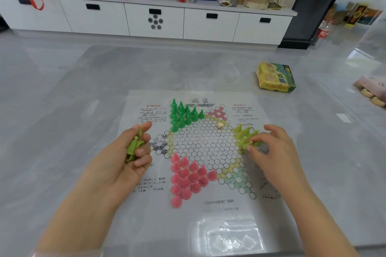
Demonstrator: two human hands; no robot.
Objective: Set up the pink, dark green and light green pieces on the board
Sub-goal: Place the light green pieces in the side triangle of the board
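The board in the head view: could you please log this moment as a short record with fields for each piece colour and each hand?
board: paper star board lying flat on the grey table
dark green pieces: cluster standing on the upper left point
pink pieces: cluster on the lower left point
light green pieces on board: a few on the right point
left hand: holds spare light green pieces
right hand: pinches a light green piece at the right point
dice: near the centre
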